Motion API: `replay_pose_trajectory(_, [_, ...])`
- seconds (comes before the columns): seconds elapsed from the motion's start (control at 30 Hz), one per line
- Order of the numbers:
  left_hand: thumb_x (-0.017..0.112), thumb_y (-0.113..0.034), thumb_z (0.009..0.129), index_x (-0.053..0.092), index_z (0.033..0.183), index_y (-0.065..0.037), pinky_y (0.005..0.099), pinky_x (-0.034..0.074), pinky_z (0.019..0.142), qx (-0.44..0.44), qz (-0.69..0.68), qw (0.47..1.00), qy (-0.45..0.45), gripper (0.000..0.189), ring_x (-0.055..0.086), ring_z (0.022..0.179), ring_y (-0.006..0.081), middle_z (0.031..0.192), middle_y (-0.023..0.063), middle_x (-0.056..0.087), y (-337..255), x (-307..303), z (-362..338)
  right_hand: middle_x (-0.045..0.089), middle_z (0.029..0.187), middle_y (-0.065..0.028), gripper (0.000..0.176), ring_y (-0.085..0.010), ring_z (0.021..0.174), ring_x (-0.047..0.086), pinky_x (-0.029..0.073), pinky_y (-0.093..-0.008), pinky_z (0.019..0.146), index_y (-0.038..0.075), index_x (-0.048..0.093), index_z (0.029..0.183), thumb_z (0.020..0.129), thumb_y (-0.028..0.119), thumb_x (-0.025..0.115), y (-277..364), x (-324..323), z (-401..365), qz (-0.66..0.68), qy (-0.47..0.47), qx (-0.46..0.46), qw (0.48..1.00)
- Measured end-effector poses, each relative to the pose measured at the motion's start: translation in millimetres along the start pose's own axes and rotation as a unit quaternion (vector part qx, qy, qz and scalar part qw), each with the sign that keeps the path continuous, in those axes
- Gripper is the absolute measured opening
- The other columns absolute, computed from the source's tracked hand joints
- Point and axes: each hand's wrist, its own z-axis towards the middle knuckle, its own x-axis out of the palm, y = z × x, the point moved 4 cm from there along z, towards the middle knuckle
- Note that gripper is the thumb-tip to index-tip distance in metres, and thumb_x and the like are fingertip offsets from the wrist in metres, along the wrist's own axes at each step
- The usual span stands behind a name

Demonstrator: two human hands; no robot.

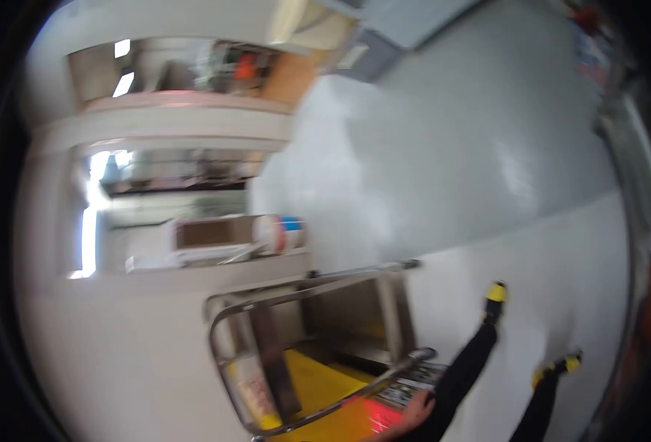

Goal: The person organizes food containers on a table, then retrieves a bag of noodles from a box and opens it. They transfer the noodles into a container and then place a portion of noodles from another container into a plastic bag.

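My left hand (416, 411) is low in the view, beside my dark-trousered leg, with its fingers curled in. Against it lies a flat thing with a dark, green and white pattern (414, 385), and a bright red patch (382, 417) glows next to that. Blur hides how the fingers meet these, so what they hold cannot be made out. Just left of the hand stands a metal-framed cart (222, 346) with yellow surfaces (318, 383) and a whitish packet (255, 387) with red print inside its frame. My right hand is out of view.
The view is tilted sideways. My black-and-yellow shoes (495, 292) are on the pale grey floor (480, 147). A white wall (119, 353) with window openings runs along the left; a cardboard box (215, 233) and a white tub (270, 234) sit at one. Grey bins (370, 55) stand farther ahead.
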Motion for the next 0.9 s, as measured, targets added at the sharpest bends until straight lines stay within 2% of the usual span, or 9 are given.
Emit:
replay_pose_trajectory(0.07, [0.052,-0.012,0.076,0.049,0.097,-0.001,0.0358,0.04,0.08,0.098,0.022,0.995,-0.024,0.024,0.051,0.089,0.0302,0.093,0.0168,0.052,-70.7,1.1,44.8,0.051,0.107,-0.0096,0.036,-0.0192,0.097,0.051,0.042,-0.0323,0.082,0.002,0.044,0.113,0.088,0.026,0.037,-15.5,-25.9,3.1,0.039,-0.01,-0.007,0.999])
replay_pose_trajectory(0.17, [0.054,-0.007,0.079,0.048,0.103,0.0,0.0274,0.042,0.075,0.119,-0.265,0.956,0.043,0.025,0.052,0.087,0.0174,0.094,0.009,0.054,-170.4,73.7,126.1,0.052,0.107,-0.0099,0.036,-0.0192,0.098,0.051,0.042,-0.0323,0.083,0.002,0.044,0.113,0.088,0.026,0.037,-37.0,-61.6,29.6,0.16,0.033,-0.057,0.985])
replay_pose_trajectory(0.23, [0.047,-0.025,0.086,0.041,0.114,-0.003,0.0283,0.04,0.081,0.013,-0.437,0.884,0.165,0.036,0.047,0.101,0.0151,0.108,0.008,0.05,-274.4,101.2,152.1,0.052,0.108,-0.01,0.036,-0.0193,0.099,0.051,0.042,-0.0323,0.083,0.002,0.044,0.113,0.087,0.025,0.037,-57.7,-71.6,33.4,0.283,0.075,-0.114,0.949])
replay_pose_trajectory(0.37, [0.044,-0.039,0.084,0.024,0.127,-0.006,0.0376,0.039,0.087,0.019,-0.62,0.653,0.435,0.058,0.042,0.111,0.0255,0.124,0.0126,0.037,-414.3,195.4,142.9,0.053,0.108,-0.0115,0.031,-0.0224,0.1,0.051,0.04,-0.0348,0.087,0.0,0.046,0.11,0.086,0.018,0.041,-30.7,-53.1,2.7,0.418,-0.145,-0.013,0.897])
replay_pose_trajectory(0.43, [0.041,-0.044,0.084,0.019,0.131,-0.006,0.0377,0.036,0.089,0.021,-0.553,0.687,0.471,0.064,0.038,0.113,0.0259,0.129,0.0127,0.03,-472.9,202.8,128.2,0.052,0.109,-0.0122,0.031,-0.0234,0.1,0.05,0.04,-0.0358,0.087,0.0,0.045,0.111,0.086,0.017,0.042,-19.4,-43.3,-17.3,0.44,-0.164,-0.023,0.883])
replay_pose_trajectory(0.5, [0.041,-0.043,0.085,0.018,0.131,-0.005,0.0367,0.034,0.09,0.177,-0.55,0.746,0.331,0.064,0.035,0.115,0.0258,0.13,0.0125,0.028,-510.3,205.3,142.7,0.051,0.11,-0.0129,0.031,-0.0243,0.101,0.05,0.039,-0.0367,0.088,-0.001,0.045,0.111,0.085,0.016,0.042,-11.9,-41.8,-31.2,0.463,-0.183,-0.026,0.867])
replay_pose_trajectory(0.6, [0.04,-0.043,0.085,0.014,0.132,-0.007,0.036,0.032,0.091,0.202,-0.573,0.721,0.335,0.065,0.034,0.115,0.0261,0.128,0.0125,0.03,-557.0,188.4,150.1,0.05,0.112,-0.013,0.032,-0.0237,0.103,0.049,0.039,-0.0378,0.088,-0.001,0.043,0.113,0.086,0.016,0.041,-3.1,-37.0,-38.9,0.505,-0.18,-0.007,0.844])
replay_pose_trajectory(0.67, [0.039,-0.045,0.085,0.015,0.131,-0.008,0.0388,0.036,0.088,0.322,-0.464,0.806,0.175,0.064,0.034,0.115,0.0271,0.127,0.0129,0.031,-588.2,185.0,145.3,0.05,0.112,-0.013,0.033,-0.0233,0.103,0.048,0.039,-0.0385,0.088,-0.001,0.042,0.114,0.086,0.016,0.041,7.4,-37.4,-42.4,0.498,-0.164,-0.043,0.851])
replay_pose_trajectory(0.9, [0.041,-0.042,0.084,0.026,0.126,-0.008,0.044,0.042,0.078,0.131,-0.494,0.785,0.35,0.056,0.038,0.112,0.0269,0.124,0.0132,0.035,-600.1,175.9,139.6,0.051,0.11,-0.0116,0.033,-0.0205,0.102,0.049,0.039,-0.034,0.086,-0.002,0.044,0.112,0.086,0.018,0.045,66.6,-4.7,-58.0,0.416,-0.163,-0.168,0.879])
